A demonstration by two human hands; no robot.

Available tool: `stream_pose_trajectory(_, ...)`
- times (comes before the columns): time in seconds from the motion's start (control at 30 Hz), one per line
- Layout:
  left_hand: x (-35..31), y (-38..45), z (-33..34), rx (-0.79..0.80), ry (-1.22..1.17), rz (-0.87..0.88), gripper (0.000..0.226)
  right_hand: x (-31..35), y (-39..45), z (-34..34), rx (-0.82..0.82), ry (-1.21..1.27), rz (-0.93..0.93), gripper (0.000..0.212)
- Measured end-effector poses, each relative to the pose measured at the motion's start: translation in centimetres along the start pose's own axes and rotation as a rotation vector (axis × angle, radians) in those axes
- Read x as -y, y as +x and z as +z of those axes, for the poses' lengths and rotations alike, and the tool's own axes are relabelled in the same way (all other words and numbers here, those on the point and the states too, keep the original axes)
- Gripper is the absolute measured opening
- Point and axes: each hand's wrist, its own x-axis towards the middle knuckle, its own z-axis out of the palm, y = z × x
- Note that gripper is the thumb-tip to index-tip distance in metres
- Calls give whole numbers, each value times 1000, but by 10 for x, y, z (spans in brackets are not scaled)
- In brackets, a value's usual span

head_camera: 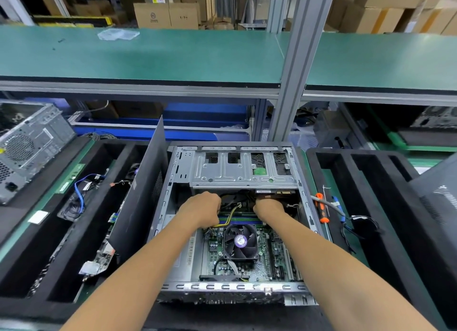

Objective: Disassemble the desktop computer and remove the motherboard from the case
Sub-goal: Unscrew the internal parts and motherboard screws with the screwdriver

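Case: one open computer case (pixel 232 287) is laid flat on the surface (pixel 315 182), directly below the viewer, open side up.
Motherboard: one green motherboard (pixel 262 254) is still seated on the case floor, in the near half; its long axis cannot be told, since the far part is hidden by the arms.
Fan: one black cooler fan (pixel 240 241) is mounted on the board, between the two forearms.
Drive cage: one metal drive cage (pixel 237 172) spans the far end of the case, just beyond both hands.
Left hand: the left hand (pixel 201 208) is curled, knuckles up, at the board's far-left edge, beside yellow and black wires (pixel 228 214); whether these are pinched cannot be told.
Right hand: the right hand (pixel 269 207) is curled, its fingers hidden in the gap under the cage; what is held, if anything, cannot be told.
Key relation: the board lies nearer the viewer than both hands; the work zone is judged to be the cabling at its far edge, equally near to each hand.
Side panel: one dark panel (pixel 146 189) is leant upright against the case's left side.
Screwdriver: one orange-handled screwdriver (pixel 322 210) is laid right of the case, well apart from the right hand.
Other cases: one grey case (pixel 27 147) is seen far left.
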Motion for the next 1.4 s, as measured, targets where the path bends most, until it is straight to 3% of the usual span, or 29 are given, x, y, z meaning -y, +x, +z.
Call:
stream_pose_trajectory(0.3, 0, 2, -1, 14, -1, 15, 10, 0, 3, 7, -91, -50, -95, 31)
stream_pose_trajectory(0.97, 1, 2, 0, 27, -1, 21, 10, 1, 13, 7, -34, -39, -108, 31)
stream_pose_trajectory(1.2, 1, 2, 0, 26, 8, 24, 21, -1, 14, 14, -149, -35, -135, 40)
stream_pose_trajectory(1.4, 0, 1, 0, 10, 33, 9, 22, -3, 12, 18, -154, 30, -120, 29)
